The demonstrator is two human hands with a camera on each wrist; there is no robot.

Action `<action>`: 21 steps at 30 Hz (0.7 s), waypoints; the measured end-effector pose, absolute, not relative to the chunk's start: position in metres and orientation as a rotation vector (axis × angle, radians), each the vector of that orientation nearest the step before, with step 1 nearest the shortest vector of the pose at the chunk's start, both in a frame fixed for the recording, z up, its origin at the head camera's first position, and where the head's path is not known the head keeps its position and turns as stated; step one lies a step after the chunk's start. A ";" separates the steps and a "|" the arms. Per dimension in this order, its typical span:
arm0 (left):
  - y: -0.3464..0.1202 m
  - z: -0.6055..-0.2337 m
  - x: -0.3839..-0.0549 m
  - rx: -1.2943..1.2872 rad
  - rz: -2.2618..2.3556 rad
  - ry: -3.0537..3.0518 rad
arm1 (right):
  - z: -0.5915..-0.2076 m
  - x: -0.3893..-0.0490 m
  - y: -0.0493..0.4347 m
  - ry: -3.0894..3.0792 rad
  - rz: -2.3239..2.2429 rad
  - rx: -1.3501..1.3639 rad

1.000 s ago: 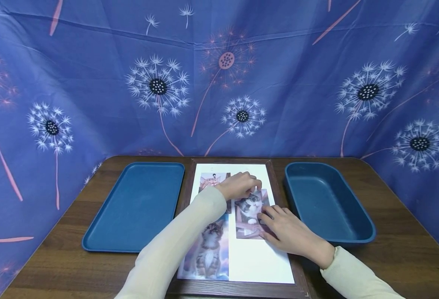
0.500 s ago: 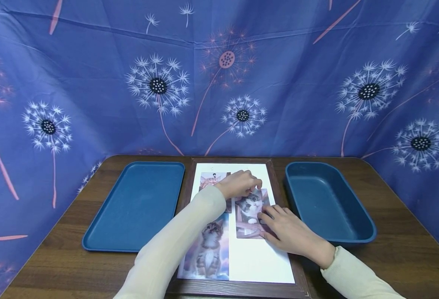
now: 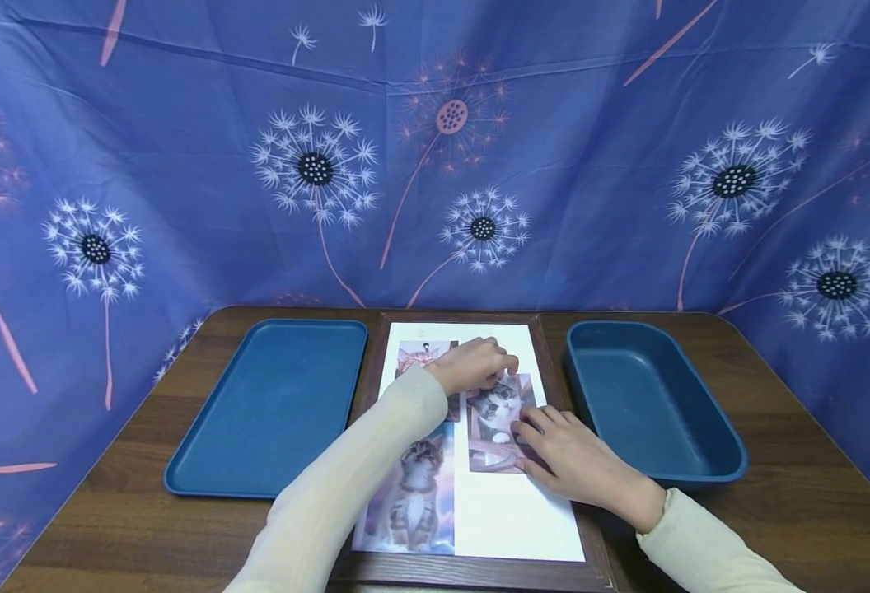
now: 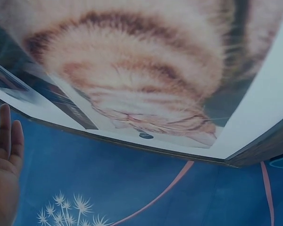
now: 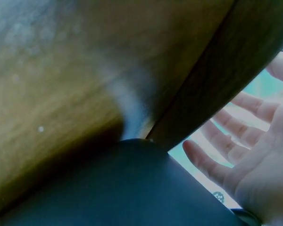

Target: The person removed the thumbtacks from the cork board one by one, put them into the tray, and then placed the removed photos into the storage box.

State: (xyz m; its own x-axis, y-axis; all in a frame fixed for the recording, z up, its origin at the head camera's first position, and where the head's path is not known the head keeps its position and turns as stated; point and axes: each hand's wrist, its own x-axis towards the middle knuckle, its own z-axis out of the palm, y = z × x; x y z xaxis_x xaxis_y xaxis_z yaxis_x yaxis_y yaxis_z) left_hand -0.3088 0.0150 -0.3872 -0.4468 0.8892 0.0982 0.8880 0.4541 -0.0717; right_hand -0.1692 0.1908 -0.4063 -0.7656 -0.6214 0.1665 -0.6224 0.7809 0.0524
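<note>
In the head view a kitten photo [image 3: 496, 424] lies on the right half of a white board [image 3: 512, 519] with a dark brown frame. My left hand [image 3: 475, 365] reaches across from the left, its fingertips at the photo's top edge. On the photo's right edge rest the fingers of my right hand [image 3: 564, 453]. A tall picture of a sitting kitten [image 3: 413, 502] lies at the board's lower left. Above it, an orange cat picture [image 3: 418, 356] is partly hidden by my left forearm; the left wrist view has this cat picture [image 4: 132, 70] close up.
A flat blue tray [image 3: 272, 412] lies left of the frame on the wooden table [image 3: 109, 511]. To the right stands a deeper blue bin [image 3: 646, 412], close to my right hand. A blue dandelion-print cloth [image 3: 554, 123] hangs behind the table.
</note>
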 end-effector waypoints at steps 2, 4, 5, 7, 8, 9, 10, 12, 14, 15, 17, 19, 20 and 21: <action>0.014 -0.387 -0.309 -1.578 0.019 -2.578 | -0.406 -0.169 0.191 -2.804 0.013 0.982; 0.014 -0.387 -0.308 -1.575 0.022 -2.581 | -0.406 -0.169 0.191 -2.805 0.017 0.981; 0.014 -0.387 -0.308 -1.575 0.026 -2.581 | -0.406 -0.169 0.190 -2.806 0.018 0.980; 0.014 -0.387 -0.307 -1.572 0.023 -2.579 | -0.406 -0.169 0.190 -2.806 0.018 0.978; 0.013 -0.387 -0.307 -1.572 0.021 -2.580 | -0.406 -0.169 0.190 -2.806 0.018 0.978; 0.013 -0.387 -0.307 -1.571 0.018 -2.580 | -0.406 -0.169 0.190 -2.804 0.017 0.978; 0.013 -0.388 -0.307 -1.571 0.017 -2.580 | -0.406 -0.169 0.190 -2.807 0.015 0.975; 0.013 -0.388 -0.307 -1.568 0.022 -2.584 | -0.406 -0.170 0.190 -2.805 0.012 0.976; 0.013 -0.389 -0.307 -1.563 0.031 -2.590 | -0.406 -0.170 0.190 -2.800 0.008 0.978; 0.013 -0.390 -0.307 -1.561 0.032 -2.590 | -0.407 -0.170 0.190 -2.798 0.005 0.978; 0.013 -0.390 -0.308 -1.556 0.042 -2.589 | -0.406 -0.170 0.190 -2.799 0.002 0.976; 0.013 -0.391 -0.308 -1.555 0.040 -2.581 | -0.406 -0.170 0.189 -2.799 0.001 0.976; 0.012 -0.391 -0.308 -1.556 0.034 -2.576 | -0.406 -0.170 0.189 -2.800 0.003 0.976; 0.012 -0.391 -0.308 -1.557 0.028 -2.573 | -0.406 -0.170 0.189 -2.801 0.004 0.976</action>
State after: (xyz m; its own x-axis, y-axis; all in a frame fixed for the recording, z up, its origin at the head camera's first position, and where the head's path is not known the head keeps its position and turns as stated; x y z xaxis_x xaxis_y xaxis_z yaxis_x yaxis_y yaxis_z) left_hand -0.3081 0.0122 -0.3908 -0.4573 0.8832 0.1044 0.8807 0.4660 -0.0848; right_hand -0.1699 0.1889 -0.4059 -0.7696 -0.6167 0.1656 -0.6171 0.7849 0.0551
